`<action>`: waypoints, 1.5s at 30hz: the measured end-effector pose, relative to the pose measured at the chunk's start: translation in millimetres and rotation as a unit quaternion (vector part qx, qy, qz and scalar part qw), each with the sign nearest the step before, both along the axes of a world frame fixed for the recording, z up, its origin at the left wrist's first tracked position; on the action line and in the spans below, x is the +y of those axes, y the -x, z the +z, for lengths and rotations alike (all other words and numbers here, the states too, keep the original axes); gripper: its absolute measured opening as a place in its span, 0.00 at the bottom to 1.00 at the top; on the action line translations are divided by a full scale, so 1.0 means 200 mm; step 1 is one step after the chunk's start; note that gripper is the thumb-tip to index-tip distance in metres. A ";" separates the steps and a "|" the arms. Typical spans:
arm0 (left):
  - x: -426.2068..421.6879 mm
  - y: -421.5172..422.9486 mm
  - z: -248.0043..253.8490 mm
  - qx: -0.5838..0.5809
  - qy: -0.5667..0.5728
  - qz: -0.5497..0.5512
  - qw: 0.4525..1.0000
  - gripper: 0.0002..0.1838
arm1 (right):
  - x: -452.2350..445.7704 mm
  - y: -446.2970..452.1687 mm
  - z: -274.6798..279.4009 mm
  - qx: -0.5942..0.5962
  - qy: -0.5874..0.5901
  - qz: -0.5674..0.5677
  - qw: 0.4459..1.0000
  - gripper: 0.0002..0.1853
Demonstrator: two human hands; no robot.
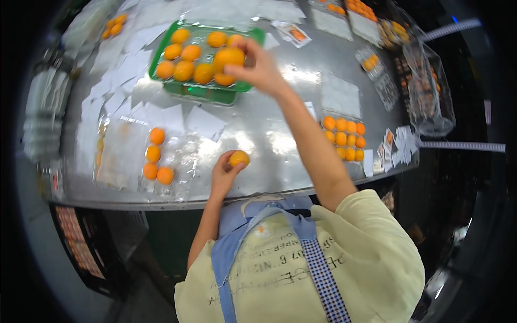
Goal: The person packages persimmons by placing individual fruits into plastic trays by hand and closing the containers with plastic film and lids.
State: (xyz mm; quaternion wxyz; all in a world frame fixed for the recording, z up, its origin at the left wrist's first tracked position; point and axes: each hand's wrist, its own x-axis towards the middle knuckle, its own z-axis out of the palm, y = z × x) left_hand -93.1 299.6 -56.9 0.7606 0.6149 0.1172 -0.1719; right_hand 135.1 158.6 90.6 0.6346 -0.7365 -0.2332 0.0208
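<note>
My right hand (259,69) pinches an orange (229,58) over the right part of a green basket (154,63). Several more oranges (183,70) lie in that basket, which is lined with clear plastic. Nearer my body, my left hand (222,173) holds a second orange (239,158) just above the metal table, fingers closed round its left side. To the left of it lies an open clear plastic tray (173,145) with several oranges (153,154) along its left side. The right hand is slightly blurred.
At right sits a filled clear tray of oranges (341,139), its lid (340,96) folded back. White paper slips (119,81) cover the table's left side. Stacked clear trays (48,116) stand at the left edge. Small printed cards (388,151) lie near the right corner.
</note>
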 end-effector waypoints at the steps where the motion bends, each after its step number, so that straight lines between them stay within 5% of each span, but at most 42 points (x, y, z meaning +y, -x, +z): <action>1: -0.02 0.00 0.03 0.030 0.060 0.020 0.998 0.23 | -0.06 0.14 -0.01 0.032 -0.067 0.038 0.997 0.28; 2: -0.03 0.00 0.09 0.062 0.117 0.041 0.990 0.24 | -0.11 0.31 0.00 0.184 -0.164 0.073 0.966 0.27; 5: -0.09 -0.04 0.20 0.102 0.155 0.058 0.981 0.23 | -0.32 0.63 -0.25 0.365 -0.256 0.065 0.893 0.25; 8: -0.18 -0.10 0.24 0.105 0.130 0.027 0.986 0.24 | -0.57 0.83 -0.35 0.429 -0.262 -0.019 0.864 0.23; 12: -0.38 -0.20 0.32 0.073 0.062 -0.039 0.995 0.23 | -0.91 0.91 -0.35 0.377 -0.259 -0.127 0.880 0.25; 18: -0.74 -0.50 0.37 -0.028 -0.064 -0.150 0.986 0.25 | -1.54 0.67 -0.42 0.156 -0.005 -0.347 0.925 0.30; 24: -1.19 -0.82 0.34 -0.106 -0.169 -0.194 0.961 0.25 | -1.95 0.43 -0.54 0.044 0.303 -0.357 0.883 0.31; 30: -1.55 -1.03 0.22 -0.111 -0.258 -0.251 0.926 0.25 | -2.11 0.34 -0.60 0.054 0.420 -0.244 0.872 0.29; 37: -1.71 -1.16 0.07 -0.140 -0.403 -0.310 0.849 0.27 | -2.19 0.39 -0.60 0.002 0.346 -0.285 0.894 0.25; 40: -1.72 -1.08 0.15 -0.307 -0.495 -0.204 0.787 0.24 | -2.22 0.45 -0.55 -0.038 0.311 -0.329 0.891 0.22; 45: -1.65 -0.86 0.26 -0.270 -0.429 -0.214 0.835 0.18 | -2.24 0.65 -0.53 -0.003 0.272 -0.369 0.889 0.15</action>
